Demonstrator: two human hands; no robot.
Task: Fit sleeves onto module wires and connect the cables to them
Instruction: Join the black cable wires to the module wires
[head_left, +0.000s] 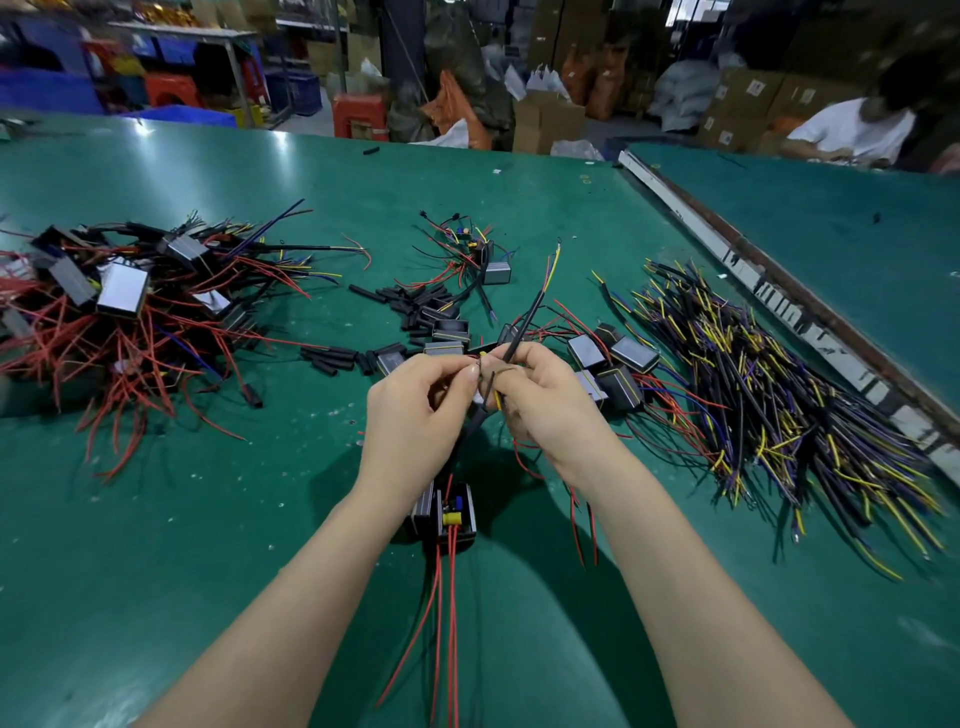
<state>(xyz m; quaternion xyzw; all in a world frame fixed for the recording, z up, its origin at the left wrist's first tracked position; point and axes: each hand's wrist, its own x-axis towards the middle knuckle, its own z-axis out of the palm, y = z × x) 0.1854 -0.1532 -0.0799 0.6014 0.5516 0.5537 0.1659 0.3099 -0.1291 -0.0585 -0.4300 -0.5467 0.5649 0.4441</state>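
Observation:
Over the middle of the green table (218, 519), my left hand (415, 410) pinches thin wire ends between thumb and forefinger. My right hand (540, 400) grips a black cable (527, 317) that sticks up and away, with yellow and red ends at its tip. The two hands meet at the wire ends. A black module (452, 514) with a yellow part and red wires hangs below my hands, just above the table. Loose black sleeves (410, 306) lie beyond my hands.
A big heap of modules with red wires (119, 301) covers the left. A pile of black cables with yellow and purple ends (769, 395) lies at the right. Several small modules (613, 358) sit near my right hand. Another person (852, 130) works at the far right.

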